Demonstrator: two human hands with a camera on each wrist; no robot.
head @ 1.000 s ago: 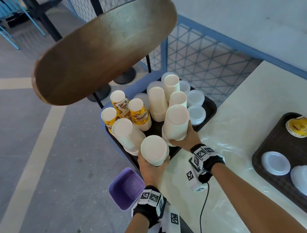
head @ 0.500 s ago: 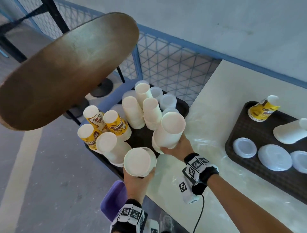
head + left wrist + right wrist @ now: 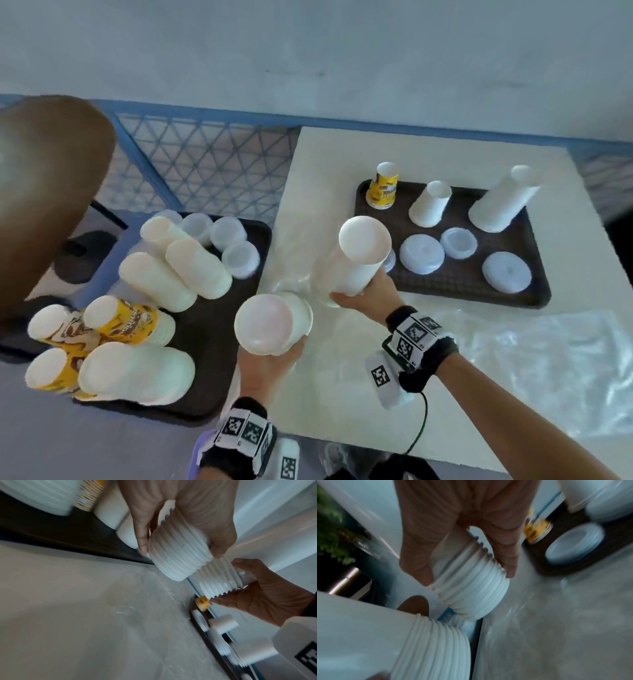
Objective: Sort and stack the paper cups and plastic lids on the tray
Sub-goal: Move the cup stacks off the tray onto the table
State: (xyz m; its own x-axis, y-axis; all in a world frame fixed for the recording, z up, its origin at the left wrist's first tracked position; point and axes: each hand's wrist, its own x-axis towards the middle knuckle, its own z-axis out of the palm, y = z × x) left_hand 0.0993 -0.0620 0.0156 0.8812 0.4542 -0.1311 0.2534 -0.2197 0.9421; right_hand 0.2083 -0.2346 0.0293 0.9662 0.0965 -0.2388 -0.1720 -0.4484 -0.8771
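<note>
My left hand point(image 3: 267, 359) grips a stack of white paper cups point(image 3: 267, 323) held bottoms up above the white table's left edge; the left wrist view shows the fingers point(image 3: 142, 534) curled round its ribbed rims point(image 3: 180, 557). My right hand point(image 3: 363, 301) grips a taller white cup stack point(image 3: 356, 260) just left of the right dark tray point(image 3: 472, 291). In the right wrist view its fingers point(image 3: 506, 555) wrap that stack point(image 3: 471, 586). The right tray carries a yellow cup point(image 3: 382, 186), two white cup stacks point(image 3: 430, 204) and several plastic lids point(image 3: 421, 253).
The left dark tray point(image 3: 209, 335) holds several white cup stacks point(image 3: 195, 267), yellow printed cups point(image 3: 123, 320) and clear lids point(image 3: 227, 233). A brown round seat point(image 3: 44, 192) looms at the left. A blue mesh fence point(image 3: 205, 164) stands behind. Clear plastic wrap point(image 3: 548, 370) lies on the table's right.
Both hands have lifted their cup stacks off the left tray and carried them rightward over the white table, toward the right tray. The view has swung right.
</note>
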